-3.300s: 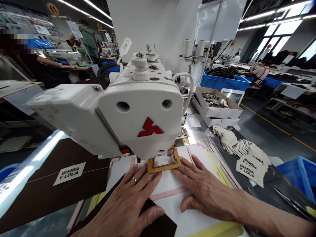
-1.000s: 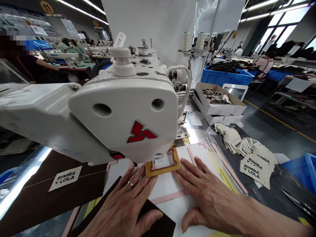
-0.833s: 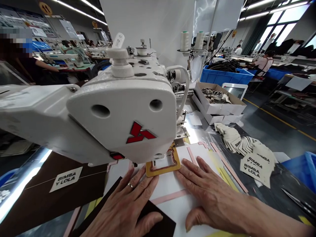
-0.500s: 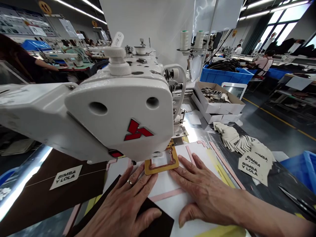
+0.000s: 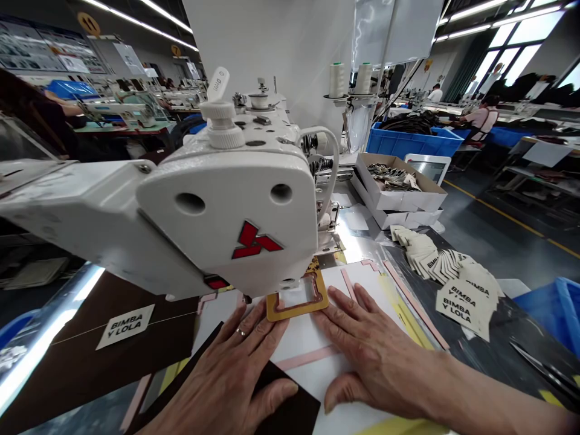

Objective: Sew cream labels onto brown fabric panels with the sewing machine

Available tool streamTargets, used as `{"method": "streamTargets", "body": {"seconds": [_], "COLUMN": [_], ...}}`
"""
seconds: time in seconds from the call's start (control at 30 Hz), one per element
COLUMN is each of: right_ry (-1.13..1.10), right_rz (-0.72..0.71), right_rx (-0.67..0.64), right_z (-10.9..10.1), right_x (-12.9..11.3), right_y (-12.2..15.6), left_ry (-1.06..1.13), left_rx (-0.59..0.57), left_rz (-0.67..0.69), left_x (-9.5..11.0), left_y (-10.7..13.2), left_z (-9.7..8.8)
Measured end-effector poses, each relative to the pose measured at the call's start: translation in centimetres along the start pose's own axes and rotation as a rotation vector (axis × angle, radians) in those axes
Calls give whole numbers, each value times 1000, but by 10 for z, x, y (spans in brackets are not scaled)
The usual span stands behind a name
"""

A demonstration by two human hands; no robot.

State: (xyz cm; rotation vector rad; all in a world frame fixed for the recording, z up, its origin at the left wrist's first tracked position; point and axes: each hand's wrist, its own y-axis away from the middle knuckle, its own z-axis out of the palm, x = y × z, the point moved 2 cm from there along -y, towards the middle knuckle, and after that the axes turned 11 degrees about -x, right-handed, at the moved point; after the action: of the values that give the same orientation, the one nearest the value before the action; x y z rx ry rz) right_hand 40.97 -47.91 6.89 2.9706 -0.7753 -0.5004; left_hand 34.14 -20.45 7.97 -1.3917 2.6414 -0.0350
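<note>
My left hand (image 5: 235,368) lies flat with its fingers stretched out, pressing on a dark brown panel (image 5: 296,402) and the white sheet below the sewing machine head (image 5: 231,217). My right hand (image 5: 371,350) rests flat on the white sheet (image 5: 308,344), fingers spread. The fingertips of both hands touch or nearly touch a yellow clamp frame (image 5: 296,311), which sits under the machine head. A white piece shows inside the frame. The needle is hidden behind the head. Another brown panel (image 5: 136,374) carries a label (image 5: 125,326) reading BIMBA Y LOLA, left of my left hand.
A fanned pile of printed labels (image 5: 462,305) lies on the dark tabletop to the right, with scissors (image 5: 544,365) nearer me. Behind it stand white boxes (image 5: 399,199) of small pieces and a blue crate (image 5: 414,142). Two thread cones (image 5: 336,80) stand behind the machine.
Both hands stay flat in nearly the same place by the yellow frame. The view has shifted slightly, and a co-worker's arm at the far left has moved.
</note>
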Motion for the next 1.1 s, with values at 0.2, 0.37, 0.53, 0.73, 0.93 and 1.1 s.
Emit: {"method": "streamTargets", "body": {"seconds": [0.2, 0.37, 0.53, 0.73, 0.93, 1.1], "right_ry": [87, 130, 163, 301, 334, 174], "right_rz": [42, 8, 11, 44, -54, -98], "right_rx": [67, 72, 41, 172, 213, 41], "right_z": [5, 2, -1, 7, 5, -2], "right_x": [-6, -8, -5, -6, -19, -26], "right_y": [3, 2, 2, 8, 10, -4], "left_ry": [-81, -94, -38, -16, -38, -71], "left_rx": [10, 4, 8, 6, 17, 32], "left_rz": [14, 12, 4, 1, 2, 6], "left_x": [0, 0, 1, 0, 1, 0], "left_y": [-3, -4, -3, -3, -4, -4], "left_z": [-2, -2, -4, -4, -3, 0]}}
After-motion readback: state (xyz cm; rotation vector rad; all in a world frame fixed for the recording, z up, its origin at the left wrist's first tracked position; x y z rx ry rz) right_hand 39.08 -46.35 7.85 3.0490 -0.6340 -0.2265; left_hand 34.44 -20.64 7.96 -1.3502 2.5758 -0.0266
